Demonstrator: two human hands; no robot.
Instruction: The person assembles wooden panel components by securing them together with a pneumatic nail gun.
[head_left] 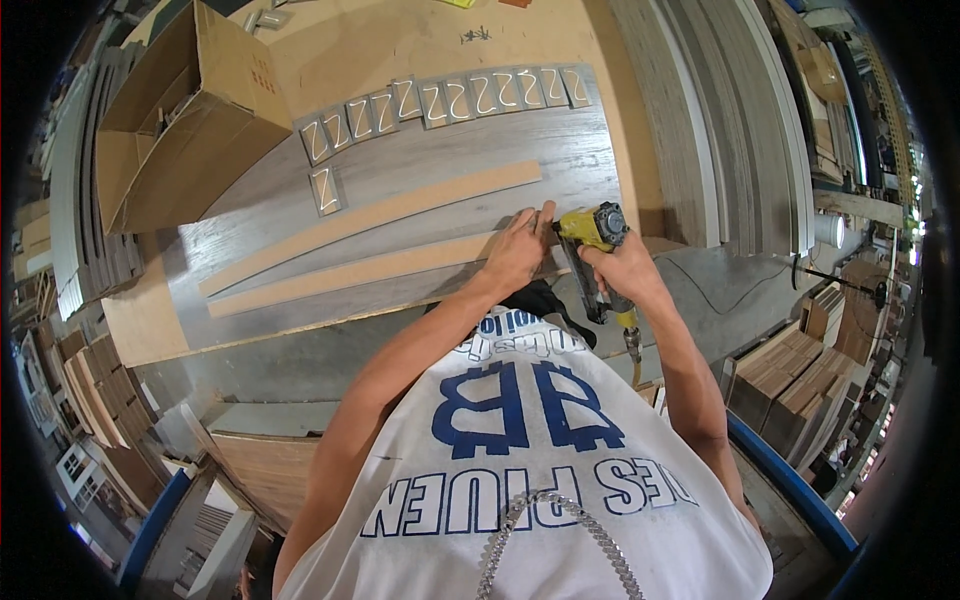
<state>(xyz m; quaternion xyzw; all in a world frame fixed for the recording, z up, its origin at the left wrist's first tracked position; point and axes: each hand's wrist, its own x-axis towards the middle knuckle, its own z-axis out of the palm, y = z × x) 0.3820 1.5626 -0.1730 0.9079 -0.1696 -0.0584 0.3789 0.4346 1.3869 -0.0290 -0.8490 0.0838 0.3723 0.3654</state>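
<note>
— As the work looks only partway along, what seems done on the tan wooden desk (pixel 400 45)?

— Toward its far edge, a row of small grey rectangular pieces (pixel 433 105) bears white squiggles, and a single grey marked piece (pixel 326 190) lies apart, nearer the left end. I'd judge the marking finished on those.

— And what's left?

— Probably the two long, thin, tan-faced strips. The far strip (pixel 375 217) lies slanted on the grey wood-grain panel (pixel 570 135); the near strip (pixel 350 275) runs along the desk's near edge. Neither visible face carries a squiggle, and I can't tell whether either is fastened.

— How are the fingers?

— Those of the left hand (pixel 518 250) lie slightly apart over the near strip's right end; how hard they press, I can't tell. Those of the right hand (pixel 622 267) are clamped round a yellow-and-black nail gun (pixel 590 228), its nose just beside the left fingers, toward the desk's near-right corner.
</note>
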